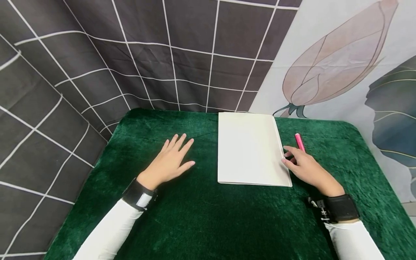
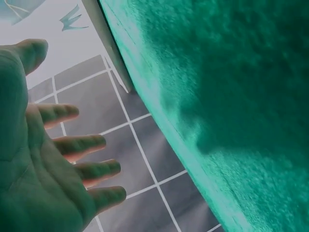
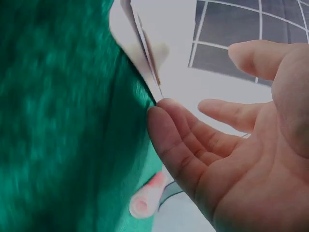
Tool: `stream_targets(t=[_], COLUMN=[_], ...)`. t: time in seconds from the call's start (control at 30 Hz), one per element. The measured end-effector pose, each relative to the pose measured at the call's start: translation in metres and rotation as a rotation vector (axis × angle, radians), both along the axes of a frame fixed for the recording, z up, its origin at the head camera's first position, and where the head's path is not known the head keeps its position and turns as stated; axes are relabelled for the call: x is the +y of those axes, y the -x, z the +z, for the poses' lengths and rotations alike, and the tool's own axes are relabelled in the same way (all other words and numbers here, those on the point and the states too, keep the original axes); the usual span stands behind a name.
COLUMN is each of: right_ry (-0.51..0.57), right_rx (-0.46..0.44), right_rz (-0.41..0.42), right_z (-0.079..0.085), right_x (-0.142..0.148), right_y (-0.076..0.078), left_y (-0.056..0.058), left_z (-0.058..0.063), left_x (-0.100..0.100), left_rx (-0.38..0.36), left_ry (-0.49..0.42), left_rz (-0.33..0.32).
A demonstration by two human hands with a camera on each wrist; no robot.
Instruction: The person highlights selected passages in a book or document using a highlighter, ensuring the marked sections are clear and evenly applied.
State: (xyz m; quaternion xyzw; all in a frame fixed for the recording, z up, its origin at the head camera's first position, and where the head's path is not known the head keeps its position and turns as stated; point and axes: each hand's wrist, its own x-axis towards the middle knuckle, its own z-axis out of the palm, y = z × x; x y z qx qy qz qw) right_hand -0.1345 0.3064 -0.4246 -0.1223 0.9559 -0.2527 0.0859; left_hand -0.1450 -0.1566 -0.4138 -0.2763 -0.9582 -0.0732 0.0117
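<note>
A white paper [image 1: 250, 148] lies on the green cloth, with a second layer showing along its right and lower edges. My right hand [image 1: 305, 166] is at its right edge, fingers loosely bent and fingertips right at the border. In the right wrist view the thumb stands apart from the fingers, and layered paper edges [image 3: 147, 53] meet the fingertips. Just beyond the right hand lies a pink marker [image 1: 300, 142], partly covered by it; its round end [image 3: 142, 203] shows blurred below the fingers. My left hand [image 1: 170, 160], fingers spread and holding nothing, is over the cloth left of the paper.
Plush green cloth [image 1: 201, 224] covers the table, which has rounded far corners. A dark curtain with a white grid [image 1: 191, 65] hangs behind and to the left. White fabric with a large pink flower bud [image 1: 334, 57] hangs at the back right.
</note>
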Motion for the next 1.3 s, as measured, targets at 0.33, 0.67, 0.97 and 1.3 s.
stream_targets(t=[0.33, 0.67, 0.97, 1.3], right_ry=[0.07, 0.092, 0.224, 0.22], right_rx=[-0.074, -0.108, -0.23, -0.33], right_rz=[-0.042, -0.107, -0.153, -0.154], right_z=[-0.002, -0.005, 0.0, 0.005], right_x=[-0.003, -0.004, 0.0, -0.003], right_y=[0.001, 0.002, 0.005, 0.018], left_y=[-0.004, -0.006, -0.008, -0.013], left_z=[0.0, -0.002, -0.001, 0.001], left_x=[0.009, 0.023, 0.047, 0.086], left_rx=[0.008, 0.021, 0.065, 0.056], left_ry=[0.01, 0.028, 0.002, -0.001], left_rz=[-0.018, -0.055, -0.157, -0.246])
